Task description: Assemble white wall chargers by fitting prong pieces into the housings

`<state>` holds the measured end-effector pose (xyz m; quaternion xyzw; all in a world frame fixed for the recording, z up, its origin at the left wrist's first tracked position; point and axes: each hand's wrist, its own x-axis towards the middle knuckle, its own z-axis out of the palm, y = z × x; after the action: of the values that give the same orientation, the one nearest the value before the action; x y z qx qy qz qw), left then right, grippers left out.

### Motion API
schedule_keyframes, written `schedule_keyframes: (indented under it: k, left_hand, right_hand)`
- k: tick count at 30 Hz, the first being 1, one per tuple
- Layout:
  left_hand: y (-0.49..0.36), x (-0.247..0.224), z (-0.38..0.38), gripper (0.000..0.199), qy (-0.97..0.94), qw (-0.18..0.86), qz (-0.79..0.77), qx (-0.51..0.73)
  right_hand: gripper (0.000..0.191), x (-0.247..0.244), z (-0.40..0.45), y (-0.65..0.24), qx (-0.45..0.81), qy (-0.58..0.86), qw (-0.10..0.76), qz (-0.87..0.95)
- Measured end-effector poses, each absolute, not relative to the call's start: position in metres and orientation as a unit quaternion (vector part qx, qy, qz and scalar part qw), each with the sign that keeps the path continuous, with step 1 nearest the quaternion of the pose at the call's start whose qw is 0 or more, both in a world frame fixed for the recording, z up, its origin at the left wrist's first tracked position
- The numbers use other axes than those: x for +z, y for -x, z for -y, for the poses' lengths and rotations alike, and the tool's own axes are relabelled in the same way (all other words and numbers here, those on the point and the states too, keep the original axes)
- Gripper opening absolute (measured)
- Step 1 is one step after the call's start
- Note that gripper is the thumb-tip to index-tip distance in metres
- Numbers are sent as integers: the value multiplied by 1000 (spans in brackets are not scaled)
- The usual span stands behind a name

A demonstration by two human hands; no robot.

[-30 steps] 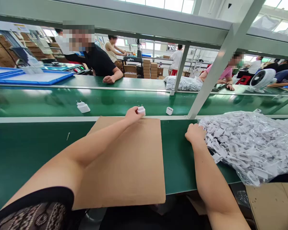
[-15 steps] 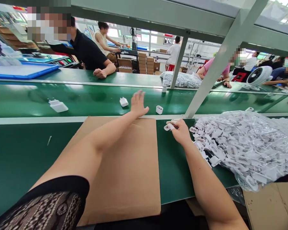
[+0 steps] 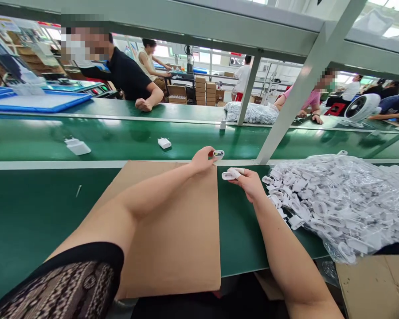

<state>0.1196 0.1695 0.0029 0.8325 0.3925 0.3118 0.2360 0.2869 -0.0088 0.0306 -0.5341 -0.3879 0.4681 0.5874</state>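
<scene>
My left hand (image 3: 202, 159) is closed on a white charger housing (image 3: 218, 154), its open end toward me with small parts showing inside. To its right and a little lower, my right hand (image 3: 249, 181) pinches a white plastic charger cover (image 3: 228, 175); white wraps cover some of its fingertips. The two pieces are close but apart. On the green conveyor beyond lie a white plug charger (image 3: 164, 143), a larger white plug adapter (image 3: 77, 146) at the left, and a small upright charger (image 3: 222, 124) near the far rail.
A cardboard sheet (image 3: 173, 235) lies under my left arm. At the right is a clear bag (image 3: 339, 204) heaped with white plastic parts. A metal post (image 3: 286, 97) slants up from the rail. Across the conveyor, a person (image 3: 129, 73) rests a forearm on the bench.
My left hand has come back toward me and taken the charger housing off the conveyor. My right hand's cover has moved slightly left. The plug charger sits a little further left.
</scene>
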Motion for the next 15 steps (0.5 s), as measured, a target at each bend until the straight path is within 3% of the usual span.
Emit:
schedule_keyframes:
  k: [3, 8, 12, 15]
  left_hand:
    - [-85, 0, -133, 33, -807, 302, -387, 328]
    - [-30, -3, -65, 39, -802, 350, -385, 294]
    - [-20, -5, -29, 39, -798, 401, -356, 276]
    - [-25, -8, -20, 38, -805, 388, -327, 307]
  right_hand:
    - [47, 32, 11, -285, 480, 518, 588, 395]
    - [76, 31, 11, -280, 504, 478, 594, 406]
    - [57, 28, 11, -273, 527, 498, 539, 429]
    - [54, 25, 11, -267, 526, 510, 532, 424]
